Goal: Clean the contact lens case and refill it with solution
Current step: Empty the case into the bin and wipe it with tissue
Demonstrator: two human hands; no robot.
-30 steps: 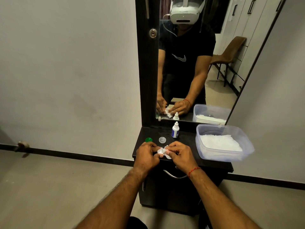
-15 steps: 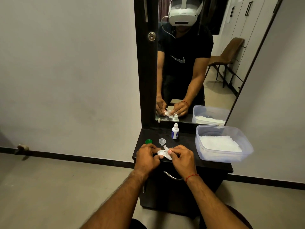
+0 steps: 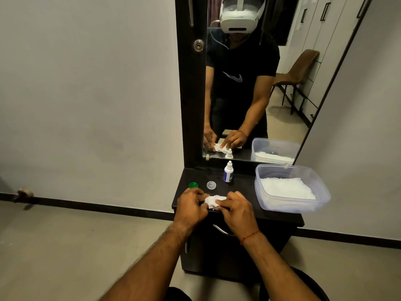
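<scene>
hands barely shifted since half second back; tissue (image 3: 211, 200) bunched tighter. left hand (image 3: 191, 206), right hand (image 3: 236, 210): fingers curled, pinching tissue at cabinet top (image 3: 238, 187) front edge. lens case wrapped inside, mostly hidden. green cap (image 3: 193, 185), clear cap (image 3: 211, 184) off, just behind. advice: twist tissue into each well, dry fully before using solution bottle (image 3: 227, 172).

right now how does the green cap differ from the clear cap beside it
The small round green plastic cap is opaque; the small round clear plastic cap is see-through. The green cap lies further left, just behind the left hand; the clear cap lies nearer the white dropper bottle. Both lie loose on the black cabinet top; the right hand and the left grip a crumpled white tissue instead.
</scene>
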